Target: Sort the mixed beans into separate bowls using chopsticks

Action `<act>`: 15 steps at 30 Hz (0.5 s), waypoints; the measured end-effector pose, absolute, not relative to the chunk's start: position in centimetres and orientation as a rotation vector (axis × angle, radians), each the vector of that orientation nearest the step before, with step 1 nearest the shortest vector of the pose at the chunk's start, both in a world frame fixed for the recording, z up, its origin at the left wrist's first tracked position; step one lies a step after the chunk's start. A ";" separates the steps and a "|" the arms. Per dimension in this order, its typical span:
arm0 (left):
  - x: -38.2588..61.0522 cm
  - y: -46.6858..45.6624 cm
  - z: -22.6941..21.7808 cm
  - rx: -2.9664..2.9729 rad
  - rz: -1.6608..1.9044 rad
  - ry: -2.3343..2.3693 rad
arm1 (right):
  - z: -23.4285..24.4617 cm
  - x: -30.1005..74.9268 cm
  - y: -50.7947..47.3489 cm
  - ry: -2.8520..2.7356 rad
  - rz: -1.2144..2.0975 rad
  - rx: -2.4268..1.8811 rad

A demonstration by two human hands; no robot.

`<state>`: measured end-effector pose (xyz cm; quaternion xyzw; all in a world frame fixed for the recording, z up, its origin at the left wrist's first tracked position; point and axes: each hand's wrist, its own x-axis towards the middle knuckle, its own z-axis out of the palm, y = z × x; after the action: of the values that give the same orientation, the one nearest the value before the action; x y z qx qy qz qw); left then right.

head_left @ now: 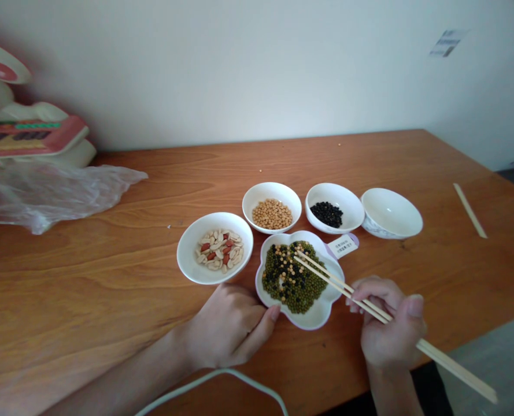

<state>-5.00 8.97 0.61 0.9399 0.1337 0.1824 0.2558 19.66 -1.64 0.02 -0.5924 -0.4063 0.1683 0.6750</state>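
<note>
My right hand is closed around a pair of wooden chopsticks whose tips rest over the mixed beans in a flower-shaped white dish. The dish holds green, dark and yellow beans. My left hand lies curled on the table, thumb touching the dish's left rim, nothing seen in it. Behind the dish stand a bowl of peanuts, a bowl of yellow soybeans, a bowl of black beans and an empty white bowl.
A crumpled clear plastic bag and a pink-and-white object sit at the table's far left. A single chopstick lies at the right. A white cable runs by the near edge. A wall backs the table.
</note>
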 end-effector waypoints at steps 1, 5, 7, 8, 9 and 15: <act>-5.0 9.0 0.7 2.550 0.488 0.368 | 0.0 19.6 -1.6 -0.916 0.379 -1.332; -5.0 8.9 0.9 2.550 0.476 0.380 | 0.0 19.5 -1.5 -0.934 0.369 -1.322; -5.0 8.9 0.9 2.552 0.486 0.383 | -0.1 19.6 -1.5 -0.951 0.366 -1.324; -5.0 8.9 0.8 2.553 0.489 0.385 | -0.1 19.6 -1.5 -0.956 0.369 -1.328; -5.0 8.9 0.8 2.554 0.491 0.385 | -0.1 19.6 -1.5 -0.957 0.371 -1.332; -5.0 8.9 0.5 2.551 0.488 0.387 | -0.1 19.7 -1.4 -0.939 0.336 -1.341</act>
<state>-5.00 8.93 0.51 0.9393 0.1424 0.1798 0.2552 19.66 -1.37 -0.07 -0.5950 -0.4169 0.1490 0.6708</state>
